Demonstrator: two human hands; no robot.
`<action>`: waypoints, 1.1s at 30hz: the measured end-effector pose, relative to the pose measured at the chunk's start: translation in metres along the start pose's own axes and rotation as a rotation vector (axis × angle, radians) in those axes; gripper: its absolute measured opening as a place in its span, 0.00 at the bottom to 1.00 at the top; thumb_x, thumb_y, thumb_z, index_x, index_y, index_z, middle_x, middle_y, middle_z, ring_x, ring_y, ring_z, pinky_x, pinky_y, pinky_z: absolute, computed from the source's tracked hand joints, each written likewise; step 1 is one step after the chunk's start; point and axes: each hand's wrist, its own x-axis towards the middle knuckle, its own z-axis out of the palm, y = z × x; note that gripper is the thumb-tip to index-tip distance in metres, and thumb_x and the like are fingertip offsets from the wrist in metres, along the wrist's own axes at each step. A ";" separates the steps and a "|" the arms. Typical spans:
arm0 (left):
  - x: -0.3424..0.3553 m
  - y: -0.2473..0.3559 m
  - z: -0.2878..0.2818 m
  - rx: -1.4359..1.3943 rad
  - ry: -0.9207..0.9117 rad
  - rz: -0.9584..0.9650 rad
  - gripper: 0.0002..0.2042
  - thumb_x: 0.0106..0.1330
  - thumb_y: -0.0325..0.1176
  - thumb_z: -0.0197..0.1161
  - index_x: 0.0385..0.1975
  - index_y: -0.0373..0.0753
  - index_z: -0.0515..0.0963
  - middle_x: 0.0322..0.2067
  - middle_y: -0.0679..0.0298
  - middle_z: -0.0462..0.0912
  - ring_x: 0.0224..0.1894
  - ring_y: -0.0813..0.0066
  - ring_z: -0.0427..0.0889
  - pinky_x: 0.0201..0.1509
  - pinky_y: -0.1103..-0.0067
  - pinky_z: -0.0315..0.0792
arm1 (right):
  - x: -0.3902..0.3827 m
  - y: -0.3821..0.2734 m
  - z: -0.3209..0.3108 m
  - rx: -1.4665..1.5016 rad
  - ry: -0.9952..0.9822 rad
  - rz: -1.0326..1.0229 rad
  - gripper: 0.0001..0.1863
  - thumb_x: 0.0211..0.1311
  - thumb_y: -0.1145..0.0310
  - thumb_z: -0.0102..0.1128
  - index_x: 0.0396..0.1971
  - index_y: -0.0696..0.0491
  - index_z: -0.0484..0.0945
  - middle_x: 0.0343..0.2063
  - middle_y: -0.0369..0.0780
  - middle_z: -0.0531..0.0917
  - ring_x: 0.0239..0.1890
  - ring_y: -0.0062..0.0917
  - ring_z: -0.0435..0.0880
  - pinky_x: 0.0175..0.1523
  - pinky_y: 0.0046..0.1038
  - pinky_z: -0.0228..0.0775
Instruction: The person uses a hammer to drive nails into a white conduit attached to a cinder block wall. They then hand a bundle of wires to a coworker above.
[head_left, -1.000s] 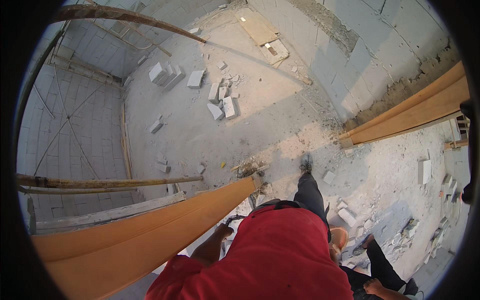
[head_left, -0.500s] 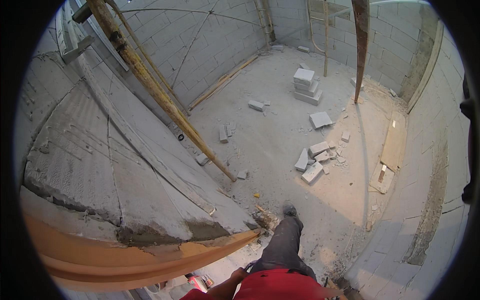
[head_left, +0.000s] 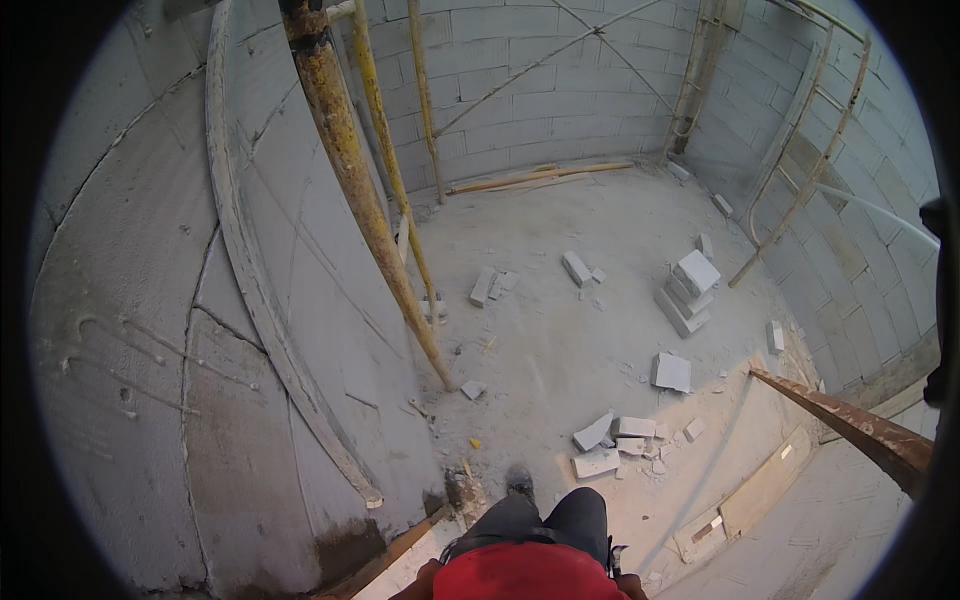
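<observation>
Close in at nine o'clock, with twelve straight ahead, is your left hand (head_left: 426, 577); at three is your right hand (head_left: 632, 586), just beside a small dark thing (head_left: 615, 553). Their fingers are hidden, so I can't tell if they are open, closed or holding it. At twelve, your shoe (head_left: 520, 482) is beside loose rubble (head_left: 465, 490), which could make you slip. At one o'clock, broken blocks (head_left: 597, 463) could trip you if you look away. Farther off at eleven, a bump could knock the yellow pole (head_left: 374, 215) loose.
</observation>
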 end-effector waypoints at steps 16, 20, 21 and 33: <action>0.044 0.381 -0.164 -0.611 0.350 0.137 0.25 0.50 0.52 0.67 0.35 0.34 0.80 0.31 0.58 0.80 0.30 0.67 0.78 0.33 0.74 0.70 | 0.184 -0.457 -0.129 -0.256 -0.003 -0.129 0.10 0.58 0.67 0.57 0.21 0.55 0.75 0.12 0.44 0.73 0.11 0.33 0.72 0.18 0.38 0.61; 0.051 0.518 -0.254 -0.810 0.460 0.167 0.23 0.50 0.51 0.66 0.35 0.34 0.80 0.29 0.59 0.79 0.28 0.68 0.77 0.31 0.74 0.69 | 0.224 -0.588 -0.171 -0.453 -0.057 -0.188 0.11 0.56 0.64 0.56 0.21 0.55 0.76 0.14 0.44 0.75 0.13 0.33 0.74 0.21 0.38 0.64; 0.049 0.545 -0.276 -0.852 0.485 0.163 0.23 0.51 0.51 0.66 0.34 0.34 0.80 0.29 0.59 0.79 0.27 0.68 0.76 0.30 0.74 0.69 | 0.235 -0.612 -0.183 -0.493 -0.071 -0.192 0.11 0.56 0.63 0.56 0.21 0.55 0.77 0.14 0.44 0.76 0.14 0.33 0.74 0.22 0.38 0.64; 0.084 0.784 -0.450 -1.055 0.522 0.263 0.18 0.53 0.47 0.66 0.32 0.36 0.80 0.24 0.62 0.77 0.22 0.71 0.73 0.24 0.75 0.65 | 0.392 -0.929 -0.245 -0.161 0.221 -0.256 0.13 0.54 0.63 0.58 0.19 0.57 0.76 0.14 0.43 0.77 0.14 0.31 0.76 0.21 0.36 0.66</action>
